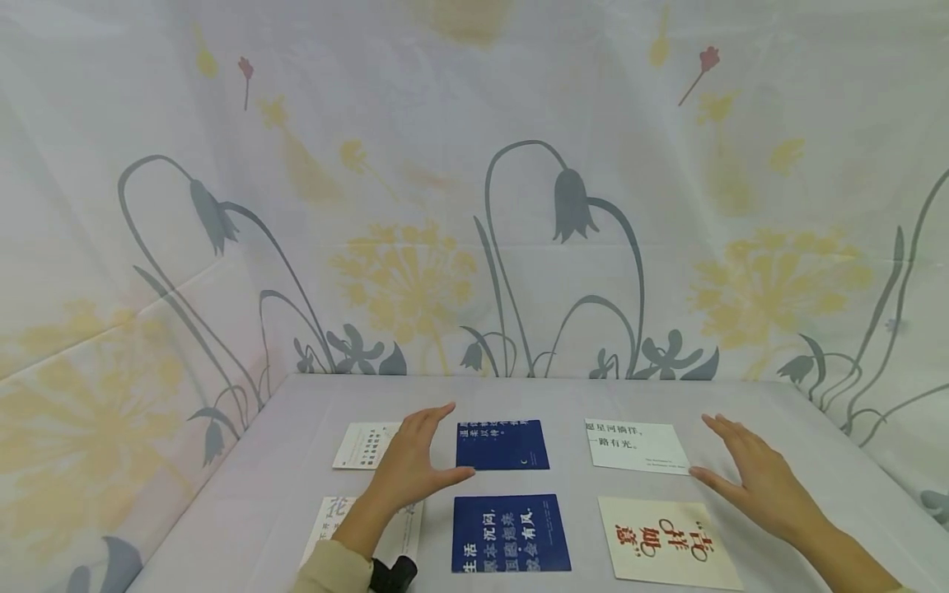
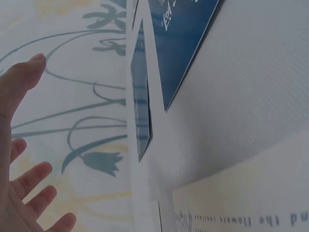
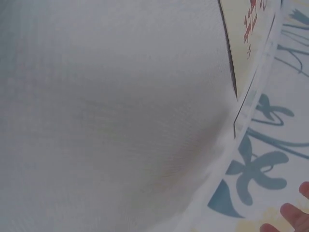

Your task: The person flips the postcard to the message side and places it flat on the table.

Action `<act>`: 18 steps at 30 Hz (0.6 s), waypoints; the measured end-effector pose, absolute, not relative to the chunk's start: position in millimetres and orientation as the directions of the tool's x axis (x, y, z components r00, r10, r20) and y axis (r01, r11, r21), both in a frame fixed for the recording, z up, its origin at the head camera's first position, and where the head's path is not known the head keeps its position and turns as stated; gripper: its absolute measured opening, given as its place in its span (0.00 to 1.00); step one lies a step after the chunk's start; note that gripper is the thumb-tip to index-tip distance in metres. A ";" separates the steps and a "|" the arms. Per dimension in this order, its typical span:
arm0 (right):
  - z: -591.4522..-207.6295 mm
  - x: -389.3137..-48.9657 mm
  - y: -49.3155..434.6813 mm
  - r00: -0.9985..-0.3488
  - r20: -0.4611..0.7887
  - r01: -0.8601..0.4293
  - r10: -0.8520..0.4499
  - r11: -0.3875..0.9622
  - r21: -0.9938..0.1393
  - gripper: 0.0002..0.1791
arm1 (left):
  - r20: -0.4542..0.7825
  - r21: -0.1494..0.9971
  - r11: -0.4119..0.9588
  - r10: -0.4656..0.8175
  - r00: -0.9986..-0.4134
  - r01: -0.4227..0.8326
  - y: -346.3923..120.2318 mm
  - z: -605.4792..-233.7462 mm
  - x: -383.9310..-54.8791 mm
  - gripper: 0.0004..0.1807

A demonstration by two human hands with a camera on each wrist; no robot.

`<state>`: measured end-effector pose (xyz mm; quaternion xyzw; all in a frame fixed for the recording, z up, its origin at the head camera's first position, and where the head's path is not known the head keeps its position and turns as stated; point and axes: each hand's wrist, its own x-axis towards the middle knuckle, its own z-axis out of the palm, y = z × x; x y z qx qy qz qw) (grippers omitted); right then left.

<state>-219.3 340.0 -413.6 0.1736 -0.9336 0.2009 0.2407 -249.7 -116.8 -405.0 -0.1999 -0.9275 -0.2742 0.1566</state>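
We found the white-covered table (image 1: 838, 445) bearing two rows of three, all lying flat and apart. In the far row, from left to right, we recorded the far left white card (image 1: 357, 445), the far blue card (image 1: 501, 452) and the far right white card (image 1: 638, 449). The near row held the near left white card (image 1: 323, 525), the near blue card (image 1: 511, 539) and the cream card with red lettering (image 1: 667, 539).

We observed the left hand (image 1: 417, 457) released, its thumb spread from the fingers, above the left column; its arm partly covered both cards there. The right hand (image 1: 756, 482) was likewise released, fingers extended, just beside the far right white card. We could not tell whether its thumb touched that edge. On the left arm we noted a beige sleeve (image 1: 334, 568) and a black band (image 1: 393, 574). Behind the table hung a flower-printed cloth (image 1: 445, 189).
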 end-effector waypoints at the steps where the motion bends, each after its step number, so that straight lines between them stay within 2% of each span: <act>1: -413.6 -219.9 339.8 -0.824 0.518 -0.422 -0.230 0.859 -0.291 0.43 | 0.395 0.452 0.764 0.291 -0.871 0.460 -114.9 -404.8 -250.3 0.50; 11: -414.1 -223.8 337.1 -0.826 0.506 -0.442 -0.249 0.842 -0.309 0.44 | 0.390 0.452 0.740 0.338 -0.856 0.498 -95.6 -406.2 -255.4 0.50; 18: -412.6 -229.0 335.2 -0.831 0.498 -0.455 -0.249 0.819 -0.350 0.45 | 0.366 0.513 0.692 0.358 -0.859 0.507 -80.0 -406.2 -258.9 0.49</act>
